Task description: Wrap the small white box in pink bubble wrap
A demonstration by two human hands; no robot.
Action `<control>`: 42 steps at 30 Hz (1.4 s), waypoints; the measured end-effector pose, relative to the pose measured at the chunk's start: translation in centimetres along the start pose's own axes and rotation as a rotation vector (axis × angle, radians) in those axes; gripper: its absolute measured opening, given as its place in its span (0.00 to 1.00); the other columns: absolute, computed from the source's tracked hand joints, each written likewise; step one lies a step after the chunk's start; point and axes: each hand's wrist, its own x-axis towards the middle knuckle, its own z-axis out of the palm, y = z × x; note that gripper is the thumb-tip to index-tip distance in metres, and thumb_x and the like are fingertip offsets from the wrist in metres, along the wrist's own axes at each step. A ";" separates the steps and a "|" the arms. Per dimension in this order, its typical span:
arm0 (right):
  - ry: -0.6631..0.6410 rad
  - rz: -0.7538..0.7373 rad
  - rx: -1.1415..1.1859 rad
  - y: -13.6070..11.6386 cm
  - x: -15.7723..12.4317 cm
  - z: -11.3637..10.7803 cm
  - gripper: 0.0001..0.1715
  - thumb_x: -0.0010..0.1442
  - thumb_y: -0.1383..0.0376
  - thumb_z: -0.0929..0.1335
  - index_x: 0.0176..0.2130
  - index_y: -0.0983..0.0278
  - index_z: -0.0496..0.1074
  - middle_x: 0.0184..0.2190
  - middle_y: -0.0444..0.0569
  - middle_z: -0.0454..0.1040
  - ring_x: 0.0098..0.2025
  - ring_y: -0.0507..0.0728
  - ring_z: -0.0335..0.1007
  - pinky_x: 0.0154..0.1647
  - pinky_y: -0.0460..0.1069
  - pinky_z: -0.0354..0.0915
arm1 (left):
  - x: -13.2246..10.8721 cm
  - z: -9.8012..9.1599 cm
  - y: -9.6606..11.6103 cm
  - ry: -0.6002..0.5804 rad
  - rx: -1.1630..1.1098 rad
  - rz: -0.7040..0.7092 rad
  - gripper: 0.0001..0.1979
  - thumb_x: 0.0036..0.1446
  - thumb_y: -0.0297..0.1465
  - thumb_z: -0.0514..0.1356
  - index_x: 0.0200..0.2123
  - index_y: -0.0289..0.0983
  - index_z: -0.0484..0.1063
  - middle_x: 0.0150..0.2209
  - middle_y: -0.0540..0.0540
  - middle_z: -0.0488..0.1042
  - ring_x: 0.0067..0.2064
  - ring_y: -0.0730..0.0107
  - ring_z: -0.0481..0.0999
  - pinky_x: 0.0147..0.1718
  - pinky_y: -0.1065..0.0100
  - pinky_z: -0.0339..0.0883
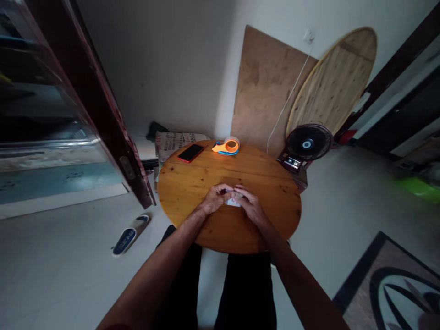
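Note:
Over the front middle of the round wooden table (185,192), both of my hands meet around a small white card-like piece (233,203) with faint pinkish marks. My left hand (216,199) is closed, its thumb and fingers pinching at the left side of the piece. From the other side my right hand (252,205) bends its fingers over the top and right of it. Fingers cover much of the piece, so its exact kind is unclear. Beyond my hands lie an orange tape dispenser (223,147) with a clear roll and a phone (191,153) with a red edge.
A dark fan (308,143) stands just right of the table. Behind it, a brown board (266,87) and a round wooden top (338,78) lean on the wall. A slipper (130,236) lies on the floor at left, near a dark door frame (99,91).

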 end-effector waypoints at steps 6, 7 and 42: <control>0.061 -0.076 -0.158 0.4 -0.2 0.4 0.18 0.62 0.55 0.66 0.48 0.58 0.77 0.55 0.53 0.70 0.57 0.59 0.67 0.58 0.57 0.64 | 0.1 0.5 0.0 0.056 0.009 0.015 0.15 0.43 0.39 0.70 0.30 0.35 0.75 0.30 0.50 0.76 0.32 0.74 0.72 0.37 0.70 0.66; 0.075 -0.086 -0.212 0.2 -0.3 0.5 0.19 0.63 0.55 0.65 0.48 0.58 0.77 0.55 0.53 0.70 0.57 0.59 0.66 0.59 0.58 0.63 | 0.2 0.6 0.0 0.060 0.015 0.019 0.15 0.44 0.39 0.70 0.30 0.35 0.75 0.29 0.50 0.76 0.31 0.74 0.72 0.36 0.70 0.66; 0.121 -0.254 -0.670 -1.2 -0.3 0.8 0.15 0.63 0.61 0.64 0.45 0.60 0.77 0.59 0.55 0.67 0.57 0.62 0.65 0.58 0.60 0.59 | 0.4 0.5 -0.7 0.206 0.203 -0.006 0.14 0.50 0.34 0.64 0.40 0.36 0.75 0.37 0.46 0.77 0.38 0.67 0.74 0.40 0.68 0.68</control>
